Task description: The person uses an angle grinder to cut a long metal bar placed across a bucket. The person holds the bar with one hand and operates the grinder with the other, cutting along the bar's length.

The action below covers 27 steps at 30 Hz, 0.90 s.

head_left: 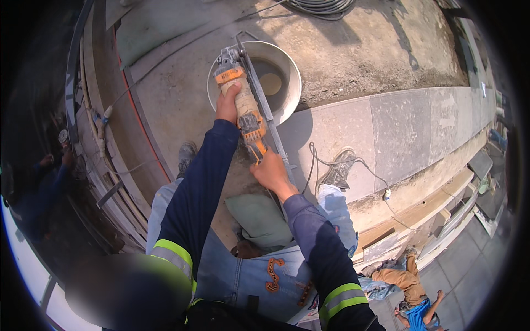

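Both my hands hold an orange and grey angle grinder (247, 105) coated in pale dust. My left hand (227, 103) wraps round its body just behind the head, and my right hand (273, 175) grips the rear handle. The dark disc (240, 45) shows nearly edge-on at the far end, against a long narrow grey strip (260, 91), apparently stone. That strip runs beside the grinder's right side, across a round white bucket (295, 74) with murky liquid inside. Faint dust hangs beyond the disc. Whether the disc is spinning I cannot tell.
Green sacks (259, 219) lie between my legs, and a thin cable (359, 160) crosses by my right boot (339, 168). Grey slabs (400, 138) line the right. Coiled hose (323, 6) sits at the back. Another person (414, 292) is at lower right; one more (41, 187) is in shadow, left.
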Motion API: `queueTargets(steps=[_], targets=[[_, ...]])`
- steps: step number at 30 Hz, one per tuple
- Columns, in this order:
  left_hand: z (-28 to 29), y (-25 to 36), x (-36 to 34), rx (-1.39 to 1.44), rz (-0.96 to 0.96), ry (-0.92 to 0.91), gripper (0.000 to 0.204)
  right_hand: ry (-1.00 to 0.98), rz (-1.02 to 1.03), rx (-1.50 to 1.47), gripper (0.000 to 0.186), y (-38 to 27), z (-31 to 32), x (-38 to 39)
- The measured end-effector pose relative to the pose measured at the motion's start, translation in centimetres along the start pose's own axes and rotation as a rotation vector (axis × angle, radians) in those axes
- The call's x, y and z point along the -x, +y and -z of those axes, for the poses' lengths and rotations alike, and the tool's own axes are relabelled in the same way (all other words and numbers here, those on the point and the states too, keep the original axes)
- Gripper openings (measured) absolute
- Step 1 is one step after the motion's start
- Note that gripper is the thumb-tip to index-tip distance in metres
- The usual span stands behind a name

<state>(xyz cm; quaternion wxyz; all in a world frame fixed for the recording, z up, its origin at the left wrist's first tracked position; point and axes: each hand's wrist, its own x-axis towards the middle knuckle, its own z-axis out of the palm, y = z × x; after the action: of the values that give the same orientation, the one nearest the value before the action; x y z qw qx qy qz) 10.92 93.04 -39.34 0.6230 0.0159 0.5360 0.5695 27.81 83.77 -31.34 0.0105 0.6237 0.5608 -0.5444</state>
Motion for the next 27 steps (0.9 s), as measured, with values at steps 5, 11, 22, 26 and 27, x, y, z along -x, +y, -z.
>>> queueTargets(steps=[5,11,22,26,27], targets=[[0.4,0.3,-1.0,0.012,-0.009,0.016,0.046,0.007,0.020,-0.001,0.055,-0.3,-0.2,-0.5],[0.0,0.6,-0.7,0.026,0.036,0.023,0.045,-0.028,0.014,0.035,0.070,-0.4,0.2,-0.7],[0.2,-0.7,0.1,-0.007,-0.023,0.047,0.044,-0.007,-0.003,0.012,0.056,0.4,-0.1,0.2],[0.5,-1.2,0.9,-0.027,-0.036,0.057,0.045,-0.030,-0.036,0.005,0.055,0.7,-0.3,0.9],[0.7,-1.2,1.0,-0.028,-0.034,0.057,0.045,-0.028,-0.036,0.007,0.055,0.7,-0.4,1.1]])
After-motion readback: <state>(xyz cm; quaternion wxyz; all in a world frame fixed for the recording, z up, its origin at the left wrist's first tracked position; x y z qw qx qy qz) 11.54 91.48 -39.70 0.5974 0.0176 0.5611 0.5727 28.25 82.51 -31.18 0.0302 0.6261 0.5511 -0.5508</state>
